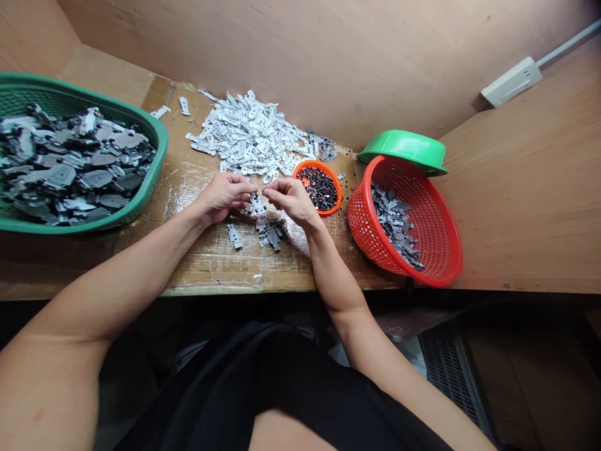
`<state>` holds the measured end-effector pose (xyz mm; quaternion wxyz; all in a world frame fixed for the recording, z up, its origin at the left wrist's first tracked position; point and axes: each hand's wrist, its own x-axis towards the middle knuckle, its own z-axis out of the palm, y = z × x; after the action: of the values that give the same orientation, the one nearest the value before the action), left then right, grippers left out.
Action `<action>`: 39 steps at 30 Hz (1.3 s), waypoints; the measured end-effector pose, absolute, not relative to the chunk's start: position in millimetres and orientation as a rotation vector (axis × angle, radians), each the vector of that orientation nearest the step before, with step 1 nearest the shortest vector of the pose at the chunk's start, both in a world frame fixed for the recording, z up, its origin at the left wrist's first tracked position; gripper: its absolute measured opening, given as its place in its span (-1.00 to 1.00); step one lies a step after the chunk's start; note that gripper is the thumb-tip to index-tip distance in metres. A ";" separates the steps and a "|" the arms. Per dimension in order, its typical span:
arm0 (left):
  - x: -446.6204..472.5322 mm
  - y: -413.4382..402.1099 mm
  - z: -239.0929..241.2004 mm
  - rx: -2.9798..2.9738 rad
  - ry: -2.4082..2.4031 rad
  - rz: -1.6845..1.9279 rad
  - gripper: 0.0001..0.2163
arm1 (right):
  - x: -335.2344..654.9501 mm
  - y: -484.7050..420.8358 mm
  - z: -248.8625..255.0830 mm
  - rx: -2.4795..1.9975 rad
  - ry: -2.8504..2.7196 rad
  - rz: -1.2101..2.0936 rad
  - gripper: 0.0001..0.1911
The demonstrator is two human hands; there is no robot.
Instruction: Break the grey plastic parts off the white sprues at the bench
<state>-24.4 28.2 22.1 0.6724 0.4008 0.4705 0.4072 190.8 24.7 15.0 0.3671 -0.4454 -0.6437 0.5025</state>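
A small grey metal part (256, 203) is pinched between the two hands right over the middle of the wooden bench (197, 263), so both are clearly closed on something rather than loose. The left hand (224, 196) is curled around the part's left side with the fingertips tucked in, and the right hand (292, 197) is brought in from the other side, thumb and forefinger nipped together at the part's upper right edge; whether something tiny is also held in those fingertips can't be made out, too small. Just below the hands a little cluster of grey parts (271, 233) is left lying on the bench, with one single piece (234, 236) set a bit apart to its left. Behind the hands a big heap of pale silver stampings (248, 134) is spread up toward the back wall. Just beside the right hand, a small orange bowl (304, 170) full of tiny dark bits is parked, nearly touching the heap. Further right a red mesh basket (422, 263) is tipped at an angle with dark grey pieces gathered inside, and a green bowl (406, 149) is seen upside down at its back rim. Far left, well apart from the hands, a green basket (141, 210) is loaded with larger dark grey parts. A white power strip (511, 81) is fixed on the right-hand wall.
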 end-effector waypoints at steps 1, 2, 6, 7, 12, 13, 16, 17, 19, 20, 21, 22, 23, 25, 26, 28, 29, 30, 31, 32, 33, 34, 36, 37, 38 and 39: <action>-24.4 28.2 22.0 0.909 1.070 0.920 -0.75 | 187.7 24.6 14.0 -1.151 -1.663 1.296 -0.35; -24.3 28.2 21.8 0.919 1.081 0.920 -0.76 | 184.7 25.3 12.4 -1.159 -1.670 1.293 -0.34; -22.5 27.6 21.0 0.952 1.104 0.910 -0.77 | 179.0 31.1 6.7 -1.193 -1.702 1.263 -0.37; -22.0 27.4 20.7 0.956 1.112 0.911 -0.77 | 179.3 31.7 6.6 -1.204 -1.715 1.239 -0.41; -20.3 26.2 18.9 0.967 1.170 0.952 -0.79 | 179.1 23.8 10.8 -1.194 -1.846 1.035 -0.67; -20.1 26.0 18.7 0.966 1.170 0.957 -0.78 | 177.4 21.4 11.2 -1.196 -1.884 1.009 -0.70; -19.3 25.1 19.1 0.947 1.164 0.957 -0.77 | 171.2 16.8 10.8 -1.270 -1.965 0.936 -0.73; -19.0 24.7 19.8 0.934 1.163 0.950 -0.76 | 169.5 16.4 10.4 -1.299 -1.971 0.913 -0.74; -18.7 23.7 21.6 0.913 1.161 0.929 -0.76 | 167.7 17.2 9.8 -1.330 -1.952 0.883 -0.74; -18.7 23.2 22.6 0.907 1.160 0.921 -0.75 | 167.7 18.1 9.6 -1.335 -1.931 0.879 -0.75; -18.7 22.8 23.6 0.905 1.158 0.913 -0.74 | 168.4 19.4 9.3 -1.334 -1.905 0.886 -0.75; -18.7 22.5 24.4 0.907 1.156 0.909 -0.73 | 169.5 21.0 8.9 -1.329 -1.877 0.905 -0.75; -18.8 22.4 24.9 0.910 1.153 0.906 -0.72 | 170.9 22.8 8.4 -1.323 -1.848 0.937 -0.75; -18.7 22.3 25.2 0.918 1.148 0.904 -0.71 | 174.3 26.9 6.7 -1.314 -1.791 1.023 -0.72; -18.5 22.4 24.9 0.922 1.146 0.907 -0.71 | 175.9 28.9 5.5 -1.307 -1.767 1.071 -0.70; -18.1 22.7 23.6 0.932 1.140 0.910 -0.73 | 178.2 32.8 2.5 -1.290 -1.738 1.152 -0.66; -17.8 23.0 22.6 0.937 1.137 0.912 -0.75 | 178.8 34.4 0.9 -1.282 -1.730 1.181 -0.64; -17.7 23.3 21.5 0.944 1.134 0.914 -0.75 | 179.0 35.7 -0.7 -1.276 -1.727 1.203 -0.62; -17.7 23.7 20.4 0.950 1.132 0.915 -0.76 | 179.0 36.8 -1.9 -1.277 -1.724 1.220 -0.63; -17.9 24.3 19.3 0.957 1.131 0.914 -0.76 | 179.2 37.5 -2.7 -1.285 -1.719 1.231 -0.64; -18.3 25.1 18.4 0.964 1.133 0.914 -0.76 | 179.8 37.7 -2.7 -1.300 -1.710 1.235 -0.68; -19.2 26.2 17.6 0.970 1.139 0.913 -0.76 | 181.3 37.6 -2.0 -1.317 -1.703 1.226 -0.72; -22.1 29.5 17.0 0.970 1.160 0.916 -0.77 | 187.4 35.6 1.7 -1.353 -1.727 1.157 -0.80; -24.2 31.7 17.2 0.963 1.173 0.926 -0.77 | 192.0 33.7 4.5 -1.370 -1.773 1.102 -0.83; -26.8 34.3 17.6 0.949 1.187 0.939 -0.77 | 197.3 31.3 7.4 -1.384 -1.841 1.045 -0.85; -29.7 37.2 18.2 0.933 1.199 0.958 -0.77 | 202.8 28.5 10.3 -1.396 -1.922 1.000 -0.86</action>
<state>-29.7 37.2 18.2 0.6232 0.4063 0.5221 0.4170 202.8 28.5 10.3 0.2784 -0.5202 -0.7162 0.3727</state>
